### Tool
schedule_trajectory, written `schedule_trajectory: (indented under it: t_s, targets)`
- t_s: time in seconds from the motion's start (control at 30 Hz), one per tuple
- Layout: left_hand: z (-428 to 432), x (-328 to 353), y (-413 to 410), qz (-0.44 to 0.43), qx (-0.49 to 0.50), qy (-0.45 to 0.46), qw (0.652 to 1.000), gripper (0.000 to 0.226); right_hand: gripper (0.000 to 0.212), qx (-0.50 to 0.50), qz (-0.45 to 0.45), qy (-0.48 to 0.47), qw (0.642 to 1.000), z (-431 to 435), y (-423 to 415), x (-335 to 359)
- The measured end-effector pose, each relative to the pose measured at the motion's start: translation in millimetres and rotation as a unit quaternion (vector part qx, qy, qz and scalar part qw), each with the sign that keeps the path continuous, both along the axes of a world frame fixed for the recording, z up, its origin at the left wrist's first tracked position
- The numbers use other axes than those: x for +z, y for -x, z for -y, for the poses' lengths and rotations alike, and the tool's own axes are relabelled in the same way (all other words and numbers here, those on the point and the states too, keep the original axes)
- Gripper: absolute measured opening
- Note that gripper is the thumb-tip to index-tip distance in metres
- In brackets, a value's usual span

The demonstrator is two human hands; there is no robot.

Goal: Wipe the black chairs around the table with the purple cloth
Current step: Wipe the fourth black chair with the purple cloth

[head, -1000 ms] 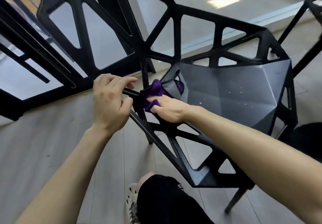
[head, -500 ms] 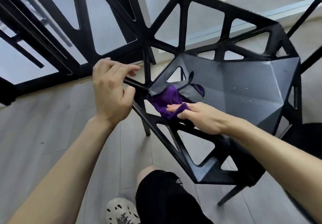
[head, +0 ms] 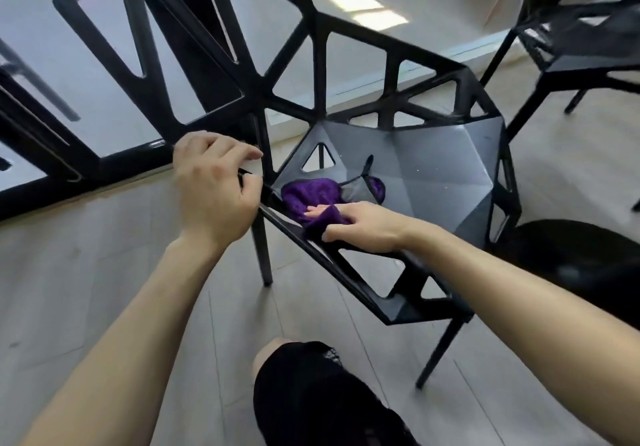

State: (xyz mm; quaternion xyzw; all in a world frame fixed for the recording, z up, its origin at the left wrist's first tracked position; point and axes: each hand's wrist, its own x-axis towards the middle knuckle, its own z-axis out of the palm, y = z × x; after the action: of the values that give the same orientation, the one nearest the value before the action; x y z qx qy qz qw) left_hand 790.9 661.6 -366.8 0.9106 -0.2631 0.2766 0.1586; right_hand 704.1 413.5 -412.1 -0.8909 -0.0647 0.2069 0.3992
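Note:
A black chair [head: 433,182] with an open triangular frame and a faceted grey seat stands in front of me. The purple cloth [head: 308,194] lies bunched at the seat's near left corner, spilling over the front rail. My right hand [head: 363,225] lies on the rail with a fold of the cloth pinched between its fingers. My left hand [head: 214,189] grips the frame bar at the chair's left corner, fingers curled over it.
A second black chair [head: 581,43] stands at the upper right. A black-framed glass partition [head: 45,154] runs along the left. A round black stool [head: 585,265] sits just right of the chair. My knee in black fabric [head: 311,397] is below, over a wood-look floor.
My right hand slid the cloth from the left corner post onto the seat's corner and along the front rail to the right. My left hand kept its grip on the frame.

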Motion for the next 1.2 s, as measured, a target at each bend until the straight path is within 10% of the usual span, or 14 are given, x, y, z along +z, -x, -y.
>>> schedule_trajectory:
  t_s: [0.5,0.7,0.97,1.2]
  targets:
    - [0.9,18.9,9.7,-0.036,0.009,-0.205,0.978,0.062,0.052,-0.224,0.026,0.009,0.974,34.7,127.1,5.5]
    - [91.8,-9.0,94.2,-0.098,-0.214,-0.308,0.922,0.052,0.037,-0.309,0.040,0.017,0.950,1.9,109.9,8.2]
    - [99.9,-13.9,89.9,-0.122,-0.199,-0.379,0.895,0.046,0.055,-0.421,0.073,-0.033,0.904,24.2,148.5,22.2]
    - [137.8,-2.7,75.0,-0.243,-0.291,-0.121,0.917,0.085,0.037,-0.393,0.187,0.110,0.893,37.9,157.8,139.5]
